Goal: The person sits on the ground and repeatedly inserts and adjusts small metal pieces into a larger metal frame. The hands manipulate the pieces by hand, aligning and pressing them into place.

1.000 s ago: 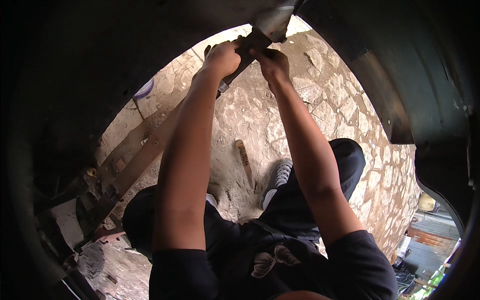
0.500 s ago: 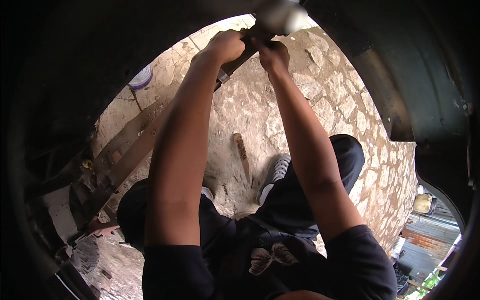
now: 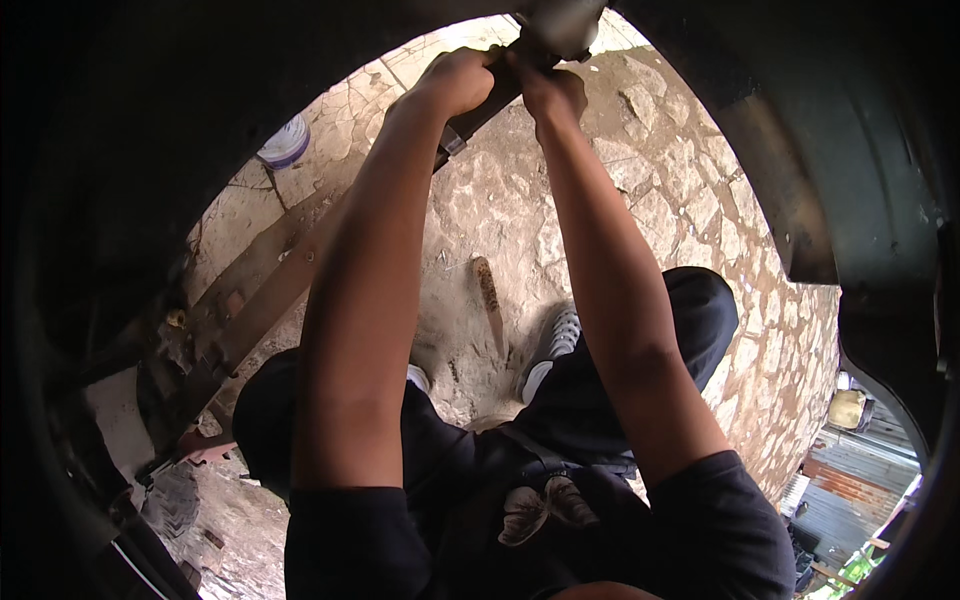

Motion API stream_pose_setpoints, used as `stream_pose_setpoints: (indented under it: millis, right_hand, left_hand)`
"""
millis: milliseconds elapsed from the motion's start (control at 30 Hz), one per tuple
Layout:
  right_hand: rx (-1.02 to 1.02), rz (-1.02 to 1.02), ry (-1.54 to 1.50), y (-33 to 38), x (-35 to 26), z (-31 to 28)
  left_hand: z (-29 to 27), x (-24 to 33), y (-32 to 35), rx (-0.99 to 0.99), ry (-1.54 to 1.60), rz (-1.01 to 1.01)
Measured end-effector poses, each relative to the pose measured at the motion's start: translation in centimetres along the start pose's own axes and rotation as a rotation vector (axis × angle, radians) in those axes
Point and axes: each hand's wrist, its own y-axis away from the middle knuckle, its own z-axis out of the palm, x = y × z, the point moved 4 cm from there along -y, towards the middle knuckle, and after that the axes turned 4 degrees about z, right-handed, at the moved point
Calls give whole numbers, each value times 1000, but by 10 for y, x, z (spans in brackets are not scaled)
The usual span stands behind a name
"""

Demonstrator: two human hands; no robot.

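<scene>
Both my arms reach forward to a dark metal bar (image 3: 492, 108) at the top of the view. My left hand (image 3: 462, 82) is closed at the bar's left side, fingers curled. Close by on the right, my right hand (image 3: 552, 98) is closed too, its thumb side against the bar. Whatever the fingers grip is hidden behind the hands. A rounded grey part (image 3: 565, 28), blurred, sits at the bar's far end just above my hands. Nearer me, a small shiny metal clip (image 3: 452, 143) sits on the bar.
Dark curved metal panels (image 3: 880, 210) surround me. A long rusty rail (image 3: 270, 295) runs at left. On the stone floor (image 3: 640, 215) lies a narrow tool (image 3: 487, 290) with a speckled brown upper part. A white and purple bucket (image 3: 286, 142) stands far left; corrugated sheets (image 3: 850, 480) are at right.
The view has shifted slightly, and the grey part sits a little higher in it. My hands stay closed at the bar, with the right hand slightly farther from the grey part.
</scene>
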Motion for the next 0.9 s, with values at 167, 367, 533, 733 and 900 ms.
stream_pose_setpoints:
  millis: [167, 367, 533, 733, 900]
  right_hand:
    - [-101, -72, -280, -11, 28, 0]
    - [-37, 36, -79, 5, 6, -3]
    - [-85, 10, -134, -16, 14, -1]
    - [-74, 25, -196, -3, 18, -3]
    - [-6, 45, 8, -24, 1, -7]
  left_hand:
    - [0, 8, 9, 39, 83, -42]
    - [3, -1, -1, -39, 57, -54]
    - [3, 8, -4, -15, 47, -78]
    - [1, 4, 9, 43, 45, -32]
    - [2, 13, -1, 7, 18, -24]
